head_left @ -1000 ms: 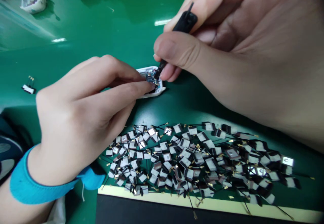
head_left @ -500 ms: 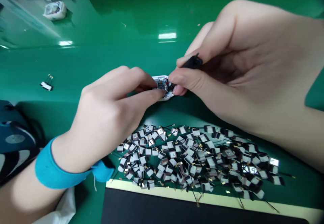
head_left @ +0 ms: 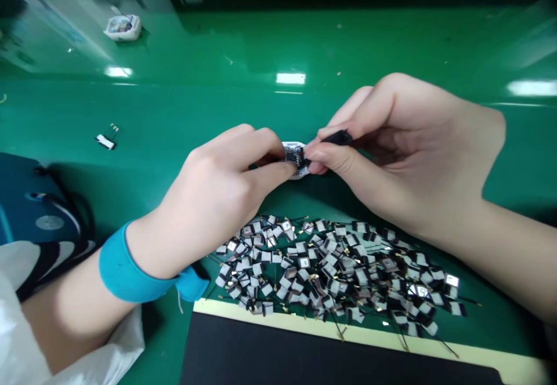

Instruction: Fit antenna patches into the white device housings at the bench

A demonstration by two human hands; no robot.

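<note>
My left hand [head_left: 230, 176], with a blue wrist strap [head_left: 134, 269], is closed on a small white housing [head_left: 300, 175]. Inside the housing lies a circuit board [head_left: 294, 153] with tiny parts and a bit of red wire. The left thumb and fingertips press at the housing's left side and cover part of it. My right hand [head_left: 418, 153] pinches a slim black tool [head_left: 338, 137] between thumb and fingers. Its near end sticks out above the thumb, while its working tip is hidden by the fingers at the board's right edge.
Many small square modules [head_left: 331, 263] with black leads and gold connectors lie heaped below the hands. Beyond them are a yellow strip [head_left: 270, 313] and a black mat [head_left: 304, 350]. At left sit a blue device [head_left: 26, 199], a small white-and-black part [head_left: 105, 141] and a white container [head_left: 124, 28].
The view has shifted, so the hands and housing appear slightly right and lower. Both hands keep their grips; the black tool stays at the board's right edge.
</note>
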